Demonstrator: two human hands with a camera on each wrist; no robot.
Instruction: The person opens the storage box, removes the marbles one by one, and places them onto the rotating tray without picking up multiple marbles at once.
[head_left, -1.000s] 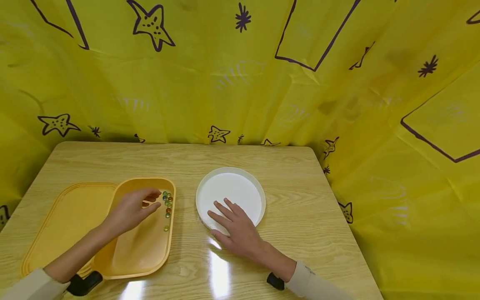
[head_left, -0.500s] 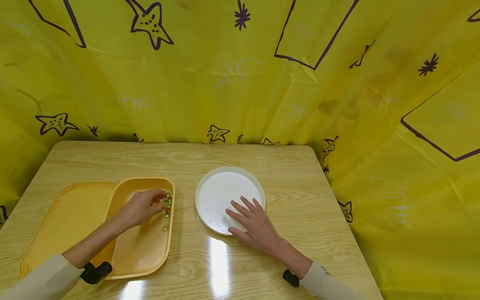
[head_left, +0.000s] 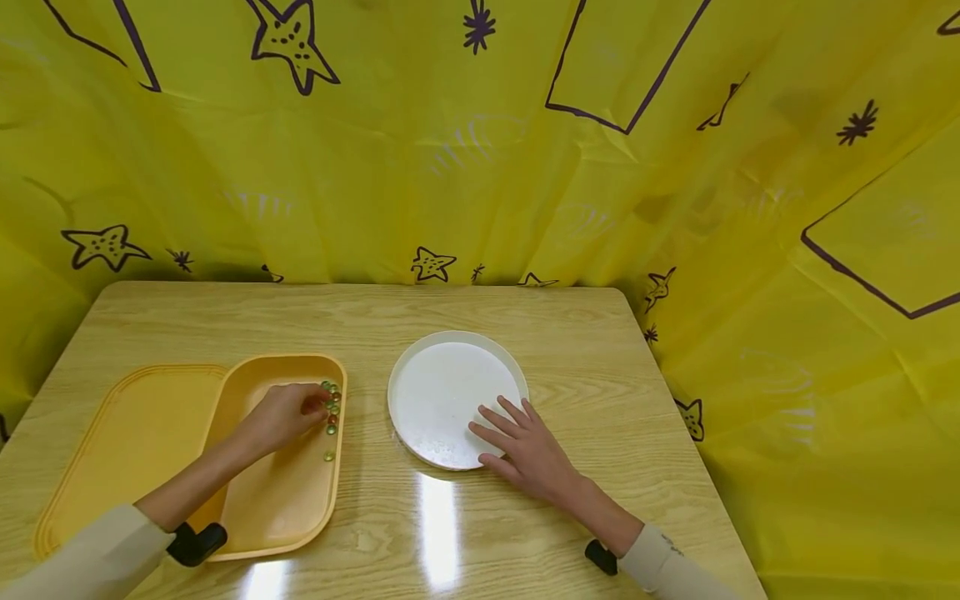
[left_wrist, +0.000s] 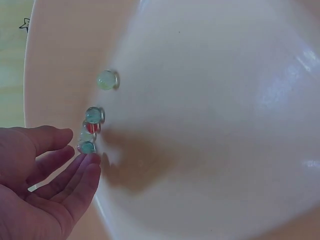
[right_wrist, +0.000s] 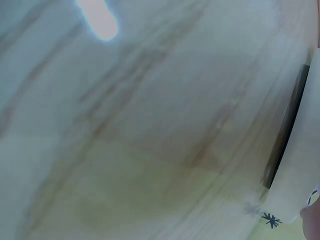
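My left hand (head_left: 279, 417) reaches into a yellow-orange bin (head_left: 288, 508), its fingertips right at a row of glass marbles (head_left: 332, 419) along the bin's right wall. In the left wrist view, a gap shows between thumb and fingers, and a greenish marble (left_wrist: 88, 147) sits close by the fingertips. Another pale marble (left_wrist: 106, 80) lies apart from the row. My right hand (head_left: 528, 450), fingers spread, overlaps the lower right rim of a round white tray (head_left: 450, 392). The right wrist view catches only a bit of that hand at its right edge.
A flat yellow-orange lid (head_left: 135, 442) lies left of the bin, partly under it. Both stand on a wood-grain table (head_left: 375, 533). A yellow curtain (head_left: 450, 167) with drawn stars hangs behind the table and along its right side.
My left hand has moved right and down to the marbles, its fingers drawing closer together. My right hand has slid from the tray's lower middle to its lower right rim.
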